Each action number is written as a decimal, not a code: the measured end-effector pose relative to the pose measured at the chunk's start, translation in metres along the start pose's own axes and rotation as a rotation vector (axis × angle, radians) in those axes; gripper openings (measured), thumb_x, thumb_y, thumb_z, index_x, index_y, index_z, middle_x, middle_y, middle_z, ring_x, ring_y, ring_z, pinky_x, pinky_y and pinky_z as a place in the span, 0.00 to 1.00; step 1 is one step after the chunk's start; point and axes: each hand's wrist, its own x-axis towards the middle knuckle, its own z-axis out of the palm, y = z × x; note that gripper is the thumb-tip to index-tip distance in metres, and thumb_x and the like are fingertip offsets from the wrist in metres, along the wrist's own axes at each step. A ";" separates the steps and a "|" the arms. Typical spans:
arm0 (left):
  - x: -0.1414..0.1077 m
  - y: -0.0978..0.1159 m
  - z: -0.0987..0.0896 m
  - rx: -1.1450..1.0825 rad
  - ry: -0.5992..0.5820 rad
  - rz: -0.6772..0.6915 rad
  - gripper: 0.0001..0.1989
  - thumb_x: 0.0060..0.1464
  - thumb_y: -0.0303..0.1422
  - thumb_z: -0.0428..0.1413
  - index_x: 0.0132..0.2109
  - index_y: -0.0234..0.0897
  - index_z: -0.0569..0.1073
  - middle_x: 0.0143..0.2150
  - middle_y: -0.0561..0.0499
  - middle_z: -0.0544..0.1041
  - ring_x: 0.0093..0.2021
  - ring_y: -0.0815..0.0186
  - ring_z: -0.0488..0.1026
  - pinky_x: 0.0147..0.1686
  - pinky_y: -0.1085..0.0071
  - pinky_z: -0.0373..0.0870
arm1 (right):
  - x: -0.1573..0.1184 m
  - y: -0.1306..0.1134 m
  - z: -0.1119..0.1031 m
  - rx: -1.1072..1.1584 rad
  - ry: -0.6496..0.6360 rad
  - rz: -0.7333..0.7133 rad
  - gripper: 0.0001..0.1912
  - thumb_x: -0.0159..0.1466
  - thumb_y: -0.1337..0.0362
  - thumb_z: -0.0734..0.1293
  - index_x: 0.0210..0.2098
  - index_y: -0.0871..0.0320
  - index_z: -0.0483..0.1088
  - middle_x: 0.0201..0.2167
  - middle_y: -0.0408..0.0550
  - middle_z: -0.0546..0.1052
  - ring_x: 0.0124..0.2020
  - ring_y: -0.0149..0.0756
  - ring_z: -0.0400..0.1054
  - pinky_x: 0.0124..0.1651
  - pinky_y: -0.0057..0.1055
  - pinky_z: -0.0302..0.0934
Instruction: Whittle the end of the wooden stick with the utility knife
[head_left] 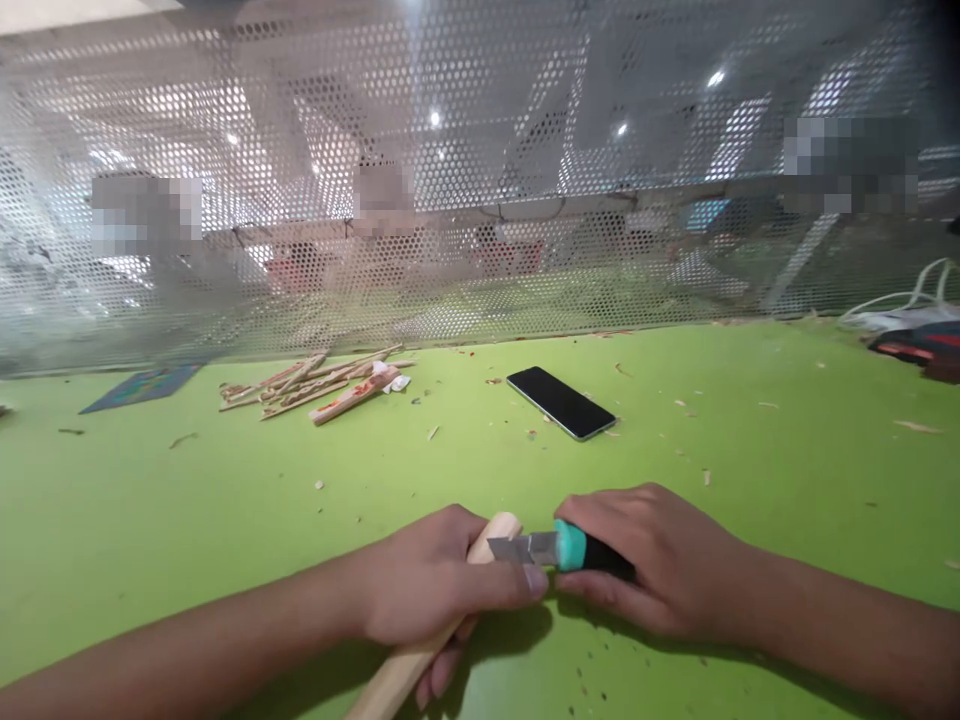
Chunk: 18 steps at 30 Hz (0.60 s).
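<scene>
My left hand (pixel 442 580) is closed around a pale wooden stick (pixel 397 680), which slants from the bottom edge up to its rounded tip near the middle. My right hand (pixel 652 560) grips a utility knife (pixel 571 546) with a black and teal handle. The knife's blade points left and lies over the stick just below its tip, beside my left thumb. Whether the edge bites into the wood cannot be made out.
On the green table (pixel 187 510) a black phone (pixel 561 402) lies beyond my hands. Thin sticks (pixel 307 385) are piled back left, near a patterned sheet (pixel 142 387). Shavings are scattered about. A perforated screen (pixel 450 200) stands behind; a red-black object (pixel 919 343) is far right.
</scene>
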 end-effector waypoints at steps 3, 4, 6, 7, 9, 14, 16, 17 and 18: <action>0.000 0.001 0.001 -0.017 0.002 -0.010 0.23 0.57 0.54 0.59 0.29 0.39 0.68 0.13 0.54 0.68 0.11 0.67 0.65 0.10 0.75 0.64 | 0.000 -0.002 -0.002 0.005 0.006 0.000 0.26 0.74 0.40 0.57 0.35 0.56 0.66 0.25 0.43 0.71 0.23 0.35 0.61 0.28 0.32 0.48; 0.000 0.002 0.001 -0.019 0.009 -0.012 0.23 0.56 0.54 0.60 0.27 0.39 0.67 0.13 0.54 0.67 0.11 0.66 0.66 0.10 0.75 0.64 | 0.000 -0.002 -0.002 0.004 0.007 0.000 0.26 0.75 0.41 0.57 0.35 0.56 0.66 0.25 0.43 0.71 0.24 0.35 0.62 0.28 0.32 0.49; -0.001 0.003 0.002 -0.019 0.015 -0.020 0.24 0.55 0.53 0.61 0.25 0.40 0.66 0.13 0.54 0.66 0.11 0.66 0.66 0.11 0.74 0.65 | 0.000 -0.002 -0.002 -0.001 0.014 -0.002 0.26 0.75 0.41 0.56 0.34 0.56 0.66 0.25 0.43 0.71 0.24 0.35 0.62 0.28 0.32 0.49; -0.001 0.003 0.002 -0.017 0.015 -0.025 0.24 0.55 0.53 0.61 0.25 0.40 0.66 0.13 0.54 0.66 0.11 0.66 0.66 0.11 0.74 0.65 | 0.000 -0.002 -0.001 -0.004 0.016 -0.004 0.26 0.75 0.41 0.56 0.34 0.56 0.66 0.25 0.43 0.71 0.24 0.35 0.62 0.28 0.32 0.49; -0.001 0.003 0.002 -0.017 0.018 -0.027 0.25 0.55 0.55 0.61 0.26 0.39 0.66 0.13 0.53 0.67 0.11 0.66 0.66 0.10 0.74 0.64 | -0.001 -0.002 0.000 -0.012 0.022 -0.002 0.26 0.75 0.41 0.56 0.34 0.56 0.66 0.25 0.43 0.71 0.24 0.35 0.62 0.28 0.32 0.49; 0.000 0.003 0.002 -0.009 0.025 -0.016 0.29 0.55 0.59 0.59 0.24 0.39 0.65 0.13 0.50 0.70 0.11 0.67 0.66 0.10 0.76 0.61 | 0.000 -0.002 0.002 -0.020 0.057 0.002 0.26 0.75 0.41 0.57 0.34 0.56 0.65 0.25 0.43 0.70 0.24 0.35 0.62 0.28 0.31 0.49; 0.000 0.002 0.002 0.011 0.017 -0.023 0.29 0.57 0.60 0.56 0.24 0.40 0.65 0.13 0.50 0.70 0.11 0.66 0.66 0.10 0.75 0.62 | 0.001 -0.001 0.002 -0.003 0.071 0.026 0.26 0.75 0.41 0.56 0.34 0.56 0.65 0.25 0.43 0.71 0.23 0.34 0.62 0.28 0.31 0.49; 0.000 0.001 0.002 0.028 0.017 -0.023 0.29 0.58 0.60 0.55 0.24 0.40 0.64 0.13 0.51 0.69 0.11 0.66 0.66 0.10 0.75 0.62 | 0.001 -0.001 0.002 0.006 0.079 0.049 0.26 0.75 0.41 0.56 0.34 0.56 0.65 0.25 0.43 0.71 0.23 0.34 0.62 0.27 0.30 0.49; 0.000 0.000 0.002 0.045 0.017 -0.023 0.29 0.60 0.59 0.54 0.25 0.40 0.64 0.13 0.52 0.69 0.10 0.66 0.65 0.10 0.76 0.61 | 0.002 0.000 0.002 0.011 0.085 0.074 0.26 0.75 0.41 0.56 0.35 0.56 0.65 0.25 0.43 0.72 0.22 0.34 0.63 0.27 0.30 0.48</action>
